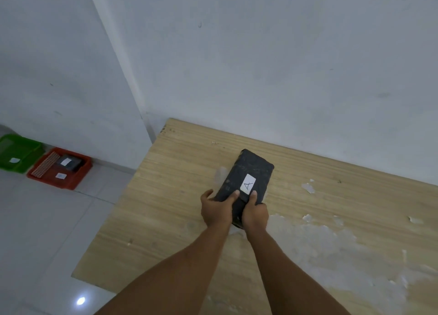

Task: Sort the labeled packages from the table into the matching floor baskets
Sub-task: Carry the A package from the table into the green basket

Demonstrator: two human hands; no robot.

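Both hands, left [215, 210] and right [254, 214], clamped on the black wrapped rectangular package labelled A [246, 183] over the wood-grain counter [166, 219]: keep label up, lift level, match basket letter.

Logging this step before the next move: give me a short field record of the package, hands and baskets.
package: black, white label "A", on the table
left hand: grips its near left end
right hand: grips its near right end
red basket: on floor by the wall, holds one dark package with a white label
green basket: left of the red one, a white tag inside
basket letters: too small to read
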